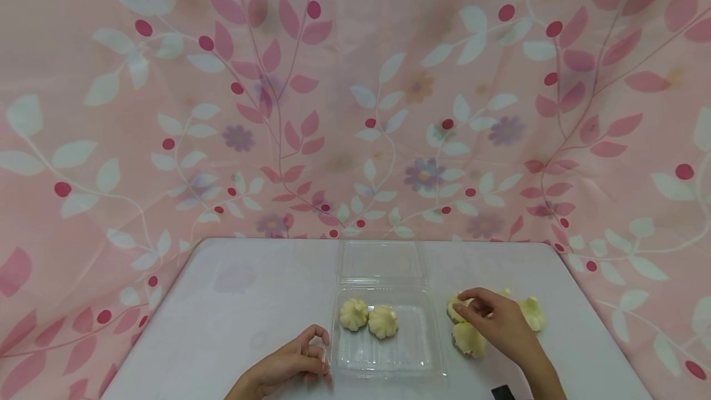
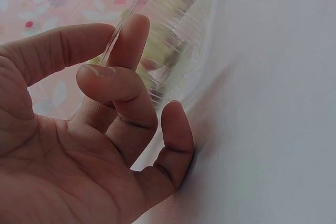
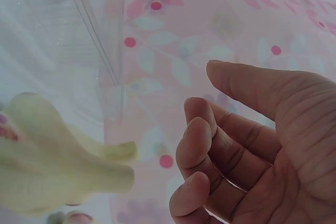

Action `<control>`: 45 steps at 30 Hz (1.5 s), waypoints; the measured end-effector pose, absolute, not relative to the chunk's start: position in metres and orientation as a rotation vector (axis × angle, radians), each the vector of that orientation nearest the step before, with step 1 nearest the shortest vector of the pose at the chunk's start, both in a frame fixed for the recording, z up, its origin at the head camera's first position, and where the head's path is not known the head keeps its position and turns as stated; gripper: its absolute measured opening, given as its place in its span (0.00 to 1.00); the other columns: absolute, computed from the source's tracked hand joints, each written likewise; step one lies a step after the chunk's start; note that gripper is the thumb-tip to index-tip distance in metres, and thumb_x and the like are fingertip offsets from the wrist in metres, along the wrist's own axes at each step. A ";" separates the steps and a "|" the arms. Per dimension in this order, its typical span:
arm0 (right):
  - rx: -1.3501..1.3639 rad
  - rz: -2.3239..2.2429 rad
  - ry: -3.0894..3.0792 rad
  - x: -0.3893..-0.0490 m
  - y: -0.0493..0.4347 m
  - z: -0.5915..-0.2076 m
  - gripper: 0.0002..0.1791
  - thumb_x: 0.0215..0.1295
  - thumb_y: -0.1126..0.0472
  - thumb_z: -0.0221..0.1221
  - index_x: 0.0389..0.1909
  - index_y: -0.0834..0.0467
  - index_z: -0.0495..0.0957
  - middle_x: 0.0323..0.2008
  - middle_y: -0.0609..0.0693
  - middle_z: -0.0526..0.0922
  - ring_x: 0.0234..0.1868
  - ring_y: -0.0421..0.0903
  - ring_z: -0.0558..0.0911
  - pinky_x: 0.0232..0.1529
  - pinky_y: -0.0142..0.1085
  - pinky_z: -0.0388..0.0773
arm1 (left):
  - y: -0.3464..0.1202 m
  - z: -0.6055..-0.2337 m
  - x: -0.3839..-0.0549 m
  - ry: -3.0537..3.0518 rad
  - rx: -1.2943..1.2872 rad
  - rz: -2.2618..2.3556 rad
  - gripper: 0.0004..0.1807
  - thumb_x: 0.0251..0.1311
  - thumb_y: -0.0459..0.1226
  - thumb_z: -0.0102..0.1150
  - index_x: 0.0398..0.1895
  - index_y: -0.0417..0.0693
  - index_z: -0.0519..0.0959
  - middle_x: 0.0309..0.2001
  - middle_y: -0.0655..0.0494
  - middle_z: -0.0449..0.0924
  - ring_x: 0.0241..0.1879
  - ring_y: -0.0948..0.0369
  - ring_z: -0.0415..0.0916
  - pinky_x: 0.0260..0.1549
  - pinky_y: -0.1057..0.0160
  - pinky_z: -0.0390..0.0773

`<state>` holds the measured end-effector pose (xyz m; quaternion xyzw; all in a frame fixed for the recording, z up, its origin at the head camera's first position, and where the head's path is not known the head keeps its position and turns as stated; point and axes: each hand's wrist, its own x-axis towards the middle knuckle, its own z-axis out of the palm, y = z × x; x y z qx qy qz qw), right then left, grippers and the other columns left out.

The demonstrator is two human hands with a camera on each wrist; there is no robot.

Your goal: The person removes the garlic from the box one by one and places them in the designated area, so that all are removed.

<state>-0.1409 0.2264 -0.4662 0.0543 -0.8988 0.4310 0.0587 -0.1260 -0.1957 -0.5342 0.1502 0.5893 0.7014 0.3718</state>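
Note:
A clear plastic clamshell box (image 1: 413, 341) lies with its lid (image 1: 383, 262) folded back. Two pale garlic bulbs (image 1: 353, 315) sit side by side in its left half. My left hand (image 1: 291, 360) pinches the box's left rim between thumb and fingers, as the left wrist view also shows. Over several garlic bulbs (image 1: 469, 341) to the right of the box hovers my right hand (image 1: 500, 320), fingers loosely bent and nothing between them. It partly hides that group. In the right wrist view, one garlic bulb (image 3: 42, 156) with its stem appears left of the fingertips.
Everything stands on a white table (image 1: 222, 301), its far edge against a pink leaf-patterned cloth (image 1: 333, 110). A small black object (image 1: 502, 392) shows at the bottom edge, beside the right forearm.

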 end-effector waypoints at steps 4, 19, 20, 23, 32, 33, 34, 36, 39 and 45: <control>0.153 1.337 -2.743 -0.143 0.220 -0.465 0.13 0.59 0.51 0.70 0.40 0.53 0.84 0.25 0.43 0.79 0.27 0.40 0.79 0.28 0.33 0.75 | -0.195 -0.534 -0.126 1.514 0.390 1.799 0.22 0.64 0.29 0.57 0.54 0.40 0.57 0.35 0.49 0.85 0.26 0.65 0.69 0.27 0.69 0.66; 0.202 1.379 -2.768 -0.149 0.200 -0.467 0.14 0.59 0.48 0.69 0.40 0.52 0.83 0.24 0.42 0.78 0.27 0.40 0.79 0.28 0.33 0.75 | -0.196 -0.535 -0.125 1.512 0.376 1.801 0.24 0.64 0.29 0.57 0.56 0.36 0.55 0.35 0.50 0.85 0.27 0.64 0.71 0.27 0.69 0.66; 0.210 1.385 -2.765 -0.149 0.199 -0.467 0.14 0.59 0.48 0.69 0.40 0.52 0.83 0.24 0.42 0.78 0.27 0.40 0.79 0.28 0.33 0.75 | -0.196 -0.535 -0.125 1.514 0.375 1.801 0.24 0.64 0.29 0.57 0.55 0.36 0.55 0.35 0.50 0.85 0.27 0.64 0.71 0.27 0.69 0.66; 0.222 1.407 -2.767 -0.150 0.194 -0.469 0.13 0.59 0.49 0.69 0.40 0.51 0.83 0.24 0.42 0.78 0.27 0.40 0.79 0.28 0.33 0.75 | -0.197 -0.536 -0.125 1.523 0.374 1.797 0.23 0.64 0.29 0.57 0.55 0.38 0.56 0.35 0.49 0.85 0.27 0.64 0.70 0.27 0.69 0.66; 0.279 1.400 -2.773 -0.154 0.181 -0.470 0.12 0.59 0.48 0.69 0.39 0.50 0.83 0.22 0.41 0.77 0.26 0.39 0.77 0.26 0.33 0.73 | -0.197 -0.536 -0.125 1.518 0.366 1.795 0.22 0.65 0.29 0.56 0.55 0.39 0.57 0.35 0.49 0.85 0.28 0.64 0.71 0.27 0.69 0.66; 0.282 1.395 -2.777 -0.154 0.180 -0.470 0.12 0.59 0.48 0.69 0.39 0.49 0.83 0.22 0.41 0.77 0.26 0.39 0.77 0.26 0.33 0.73 | -0.197 -0.536 -0.126 1.519 0.368 1.795 0.22 0.64 0.29 0.56 0.55 0.39 0.57 0.35 0.49 0.85 0.28 0.64 0.71 0.27 0.69 0.66; 0.283 1.391 -2.783 -0.155 0.179 -0.470 0.12 0.58 0.48 0.69 0.39 0.49 0.83 0.22 0.41 0.77 0.26 0.39 0.77 0.26 0.33 0.73 | -0.197 -0.536 -0.126 1.518 0.369 1.795 0.22 0.64 0.29 0.56 0.55 0.38 0.56 0.35 0.49 0.85 0.28 0.64 0.71 0.27 0.69 0.66; 0.282 1.382 -2.796 -0.156 0.177 -0.470 0.13 0.58 0.47 0.69 0.39 0.50 0.83 0.22 0.40 0.77 0.26 0.38 0.77 0.26 0.33 0.73 | -0.196 -0.536 -0.126 1.519 0.373 1.795 0.23 0.64 0.29 0.57 0.55 0.37 0.56 0.34 0.49 0.85 0.28 0.64 0.72 0.27 0.69 0.66; 0.287 1.371 -2.810 -0.158 0.174 -0.470 0.15 0.59 0.46 0.69 0.40 0.52 0.84 0.22 0.40 0.77 0.25 0.39 0.76 0.26 0.33 0.72 | -0.196 -0.535 -0.126 1.519 0.375 1.796 0.23 0.64 0.29 0.57 0.55 0.37 0.56 0.34 0.50 0.85 0.28 0.64 0.73 0.27 0.69 0.66; 0.321 1.384 -2.814 -0.159 0.169 -0.473 0.16 0.59 0.46 0.69 0.40 0.54 0.83 0.22 0.41 0.76 0.26 0.39 0.76 0.26 0.33 0.71 | -0.195 -0.533 -0.126 1.524 0.367 1.792 0.22 0.64 0.29 0.57 0.54 0.38 0.57 0.34 0.50 0.85 0.27 0.65 0.71 0.26 0.69 0.66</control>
